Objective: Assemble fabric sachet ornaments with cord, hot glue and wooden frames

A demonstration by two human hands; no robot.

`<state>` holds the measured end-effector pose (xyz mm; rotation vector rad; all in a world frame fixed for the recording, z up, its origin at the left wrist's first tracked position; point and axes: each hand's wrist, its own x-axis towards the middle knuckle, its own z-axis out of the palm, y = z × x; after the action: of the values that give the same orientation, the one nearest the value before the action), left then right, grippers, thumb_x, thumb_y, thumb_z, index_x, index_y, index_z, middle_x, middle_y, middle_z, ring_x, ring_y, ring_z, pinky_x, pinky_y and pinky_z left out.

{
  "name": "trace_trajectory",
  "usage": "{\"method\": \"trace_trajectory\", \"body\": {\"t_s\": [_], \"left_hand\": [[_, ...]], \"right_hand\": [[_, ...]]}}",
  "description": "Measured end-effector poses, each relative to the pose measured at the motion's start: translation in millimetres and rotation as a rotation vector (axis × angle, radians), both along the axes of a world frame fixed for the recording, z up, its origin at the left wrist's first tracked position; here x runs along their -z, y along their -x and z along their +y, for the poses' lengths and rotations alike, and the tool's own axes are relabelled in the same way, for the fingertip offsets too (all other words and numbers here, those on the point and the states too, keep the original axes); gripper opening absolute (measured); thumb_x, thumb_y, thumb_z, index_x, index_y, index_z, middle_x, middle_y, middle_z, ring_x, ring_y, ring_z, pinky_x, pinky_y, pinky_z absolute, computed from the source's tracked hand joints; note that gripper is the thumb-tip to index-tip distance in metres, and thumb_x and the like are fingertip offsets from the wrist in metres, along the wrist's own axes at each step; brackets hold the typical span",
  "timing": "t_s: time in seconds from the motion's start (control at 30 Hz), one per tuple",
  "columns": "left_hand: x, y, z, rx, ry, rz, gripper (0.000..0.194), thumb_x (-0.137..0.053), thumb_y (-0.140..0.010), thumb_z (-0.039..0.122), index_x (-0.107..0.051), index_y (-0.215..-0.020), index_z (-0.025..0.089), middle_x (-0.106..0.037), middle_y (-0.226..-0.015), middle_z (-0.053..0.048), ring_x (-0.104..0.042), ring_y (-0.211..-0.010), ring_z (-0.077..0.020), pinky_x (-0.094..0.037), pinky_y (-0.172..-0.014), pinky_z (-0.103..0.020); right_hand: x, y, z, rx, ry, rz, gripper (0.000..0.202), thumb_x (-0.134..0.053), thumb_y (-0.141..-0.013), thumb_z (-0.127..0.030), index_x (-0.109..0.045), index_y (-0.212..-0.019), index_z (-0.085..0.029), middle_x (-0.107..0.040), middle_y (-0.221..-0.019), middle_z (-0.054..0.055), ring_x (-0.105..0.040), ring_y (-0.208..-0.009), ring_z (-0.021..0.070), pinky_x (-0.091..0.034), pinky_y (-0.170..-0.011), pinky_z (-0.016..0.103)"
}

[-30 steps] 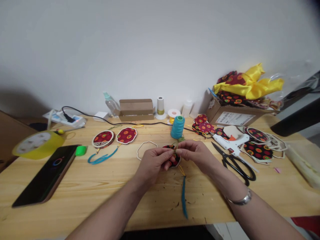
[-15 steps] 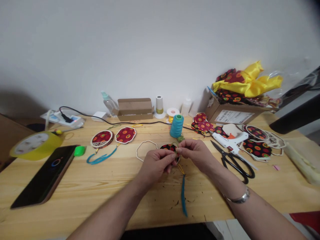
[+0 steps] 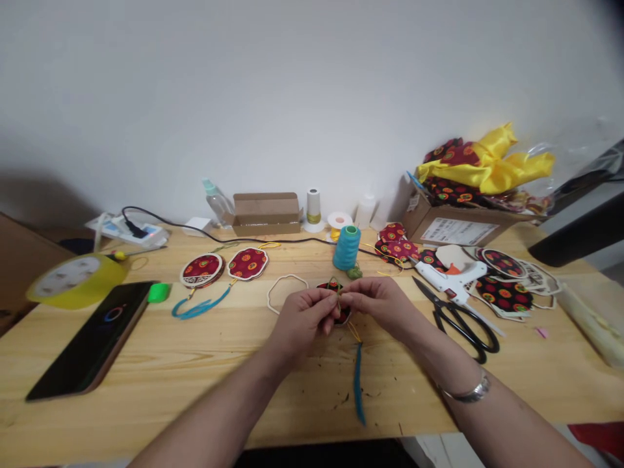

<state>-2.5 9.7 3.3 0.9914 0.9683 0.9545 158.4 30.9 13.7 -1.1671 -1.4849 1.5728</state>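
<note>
My left hand [image 3: 311, 316] and my right hand [image 3: 373, 300] meet fingertip to fingertip at the middle of the table, both pinching a thin olive-green cord [image 3: 337, 290]. Just behind and beneath the fingers lies a dark patterned fabric ornament [image 3: 344, 316], mostly covered by my hands. From it a blue tassel [image 3: 359, 383] hangs toward me on a yellow cord. An empty wooden outline frame [image 3: 269, 296] rests left of my left hand. A cone of blue thread [image 3: 347, 248] stands behind my right hand, with a small green bundle [image 3: 354, 272] at its foot.
Black scissors [image 3: 458, 318] and a white glue gun [image 3: 453, 278] lie at right, near stacked fabric pieces [image 3: 504, 296]. Two red ornaments [image 3: 248, 263], a phone [image 3: 92, 338] and yellow tape [image 3: 78, 278] are at left. A full cardboard box [image 3: 453, 227] stands at the back right.
My right hand has come slightly left, closer to my left fingertips, and the green cord's loop now shows above the fingers. The whole view has shifted slightly.
</note>
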Motion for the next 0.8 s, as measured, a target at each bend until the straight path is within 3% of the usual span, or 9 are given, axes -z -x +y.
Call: {"method": "trace_trajectory", "body": {"t_s": [0.13, 0.37, 0.53, 0.8], "left_hand": [[1.2, -0.1, 0.3, -0.037, -0.012, -0.02, 0.026, -0.063, -0.076, 0.032, -0.06, -0.058, 0.013, -0.051, -0.046, 0.004, -0.036, -0.039, -0.0039, -0.024, -0.045, -0.021], [-1.6, -1.2, 0.5, -0.048, -0.007, -0.025, 0.022, -0.064, -0.074, 0.03, -0.061, -0.061, 0.013, -0.054, -0.051, 0.003, -0.037, -0.039, -0.0035, -0.024, -0.045, -0.021], [-0.7, -0.2, -0.1, -0.032, -0.007, -0.036, 0.025, -0.063, -0.076, 0.03, -0.06, -0.058, 0.012, -0.051, -0.047, 0.004, -0.036, -0.039, -0.0034, -0.022, -0.045, -0.021], [-0.9, -0.1, -0.6, -0.019, 0.021, -0.041, 0.026, -0.065, -0.074, 0.033, -0.061, -0.059, 0.012, -0.054, -0.05, 0.002, -0.036, -0.038, -0.0034, -0.021, -0.042, -0.021]], "right_hand": [[-0.6, 2.4, -1.5, 0.103, -0.021, -0.05, 0.017, -0.068, -0.067, -0.032, -0.067, -0.066, -0.015, -0.067, -0.061, 0.002, -0.056, -0.055, 0.0118, -0.044, -0.056, 0.025], [3.0, 3.0, -3.8, 0.16, -0.334, -0.228, 0.017, -0.057, -0.078, -0.025, -0.07, -0.07, -0.017, -0.069, -0.063, 0.001, -0.059, -0.059, 0.0125, -0.046, -0.057, 0.024], [6.3, 2.6, -2.2, 0.187, -0.316, -0.144, 0.016, -0.063, -0.071, -0.023, -0.071, -0.085, -0.019, -0.073, -0.078, 0.003, -0.065, -0.069, 0.0157, -0.051, -0.065, 0.027], [4.8, 4.1, -2.5, 0.258, -0.392, -0.101, 0.006, -0.064, -0.069, -0.021, -0.07, -0.07, -0.019, -0.071, -0.067, 0.001, -0.063, -0.061, 0.0137, -0.05, -0.059, 0.025]]}}
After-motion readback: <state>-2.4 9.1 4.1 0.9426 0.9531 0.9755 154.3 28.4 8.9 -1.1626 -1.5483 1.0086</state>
